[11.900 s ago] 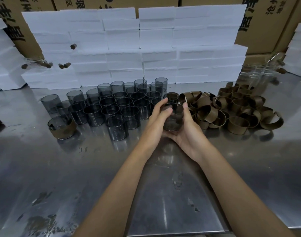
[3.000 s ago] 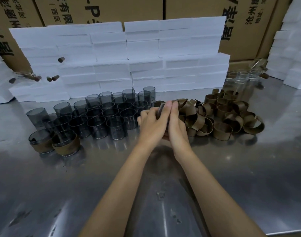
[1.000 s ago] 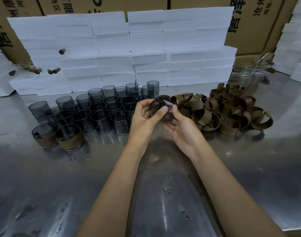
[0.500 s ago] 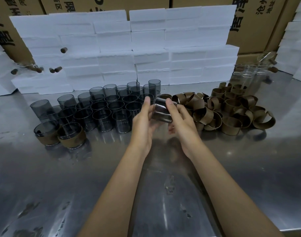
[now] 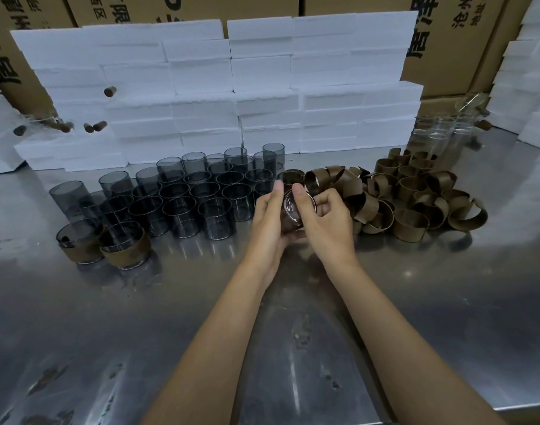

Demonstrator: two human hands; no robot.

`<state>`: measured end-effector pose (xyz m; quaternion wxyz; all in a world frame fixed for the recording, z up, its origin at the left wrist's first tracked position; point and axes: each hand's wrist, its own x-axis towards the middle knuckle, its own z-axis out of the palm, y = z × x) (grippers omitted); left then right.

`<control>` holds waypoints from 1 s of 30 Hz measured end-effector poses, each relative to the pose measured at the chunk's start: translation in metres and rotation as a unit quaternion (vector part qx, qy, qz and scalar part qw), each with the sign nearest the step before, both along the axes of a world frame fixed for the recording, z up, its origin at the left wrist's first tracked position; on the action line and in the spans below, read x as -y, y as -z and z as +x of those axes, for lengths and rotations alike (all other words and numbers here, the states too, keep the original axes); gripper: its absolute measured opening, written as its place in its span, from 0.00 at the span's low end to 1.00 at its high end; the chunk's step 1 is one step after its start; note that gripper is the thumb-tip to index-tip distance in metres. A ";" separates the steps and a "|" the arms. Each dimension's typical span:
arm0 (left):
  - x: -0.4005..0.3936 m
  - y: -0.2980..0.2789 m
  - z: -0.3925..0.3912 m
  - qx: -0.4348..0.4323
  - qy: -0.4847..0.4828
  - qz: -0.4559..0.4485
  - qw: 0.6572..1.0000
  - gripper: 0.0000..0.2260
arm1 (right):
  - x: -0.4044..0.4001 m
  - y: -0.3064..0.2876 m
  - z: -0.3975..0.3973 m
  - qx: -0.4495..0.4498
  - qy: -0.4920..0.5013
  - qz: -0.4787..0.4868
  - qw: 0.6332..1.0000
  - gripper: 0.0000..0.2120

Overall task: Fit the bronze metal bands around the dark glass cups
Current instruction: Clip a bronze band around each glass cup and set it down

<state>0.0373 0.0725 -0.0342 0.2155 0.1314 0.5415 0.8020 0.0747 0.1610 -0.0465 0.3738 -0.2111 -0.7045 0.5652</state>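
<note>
Between both hands sits a dark glass cup [image 5: 290,214], tipped on its side above the steel table, with a bronze band around it. My left hand [image 5: 270,222] cups it from the left and below, thumb on top. My right hand [image 5: 325,223] grips it from the right, thumb across its bottom. Several bare dark cups [image 5: 182,207] stand in rows left of the hands. Two banded cups [image 5: 124,245] stand at the near left. A heap of loose bronze bands [image 5: 409,197] lies to the right.
White foam blocks [image 5: 232,96] are stacked behind the cups, with cardboard boxes [image 5: 458,38] behind them. Clear glass tubes [image 5: 440,133] stand at the back right. The steel table [image 5: 293,332] stretches toward me, its front edge at the lower right.
The cup has turned in my hands, its bottom now facing up toward me. Both thumbs have shifted onto it, and the hands have settled a little lower.
</note>
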 end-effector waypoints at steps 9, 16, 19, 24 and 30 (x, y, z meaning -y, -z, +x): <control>0.008 0.001 -0.012 0.028 -0.115 0.039 0.992 0.19 | -0.007 0.004 -0.002 0.058 0.030 -0.005 0.998 0.10; 0.024 -0.004 -0.022 0.145 -0.060 0.121 0.980 0.08 | -0.015 0.006 0.005 0.211 0.092 0.148 0.962 0.24; 0.023 -0.004 -0.021 0.155 -0.053 0.116 0.980 0.07 | -0.019 0.007 0.008 0.299 0.107 0.236 0.919 0.19; 0.023 -0.001 -0.022 0.154 -0.042 0.106 0.981 0.07 | -0.016 0.007 0.008 0.320 0.087 0.306 0.892 0.11; 0.022 -0.001 -0.022 0.108 -0.052 0.071 0.990 0.16 | -0.016 0.007 0.007 0.163 0.075 0.229 0.957 0.11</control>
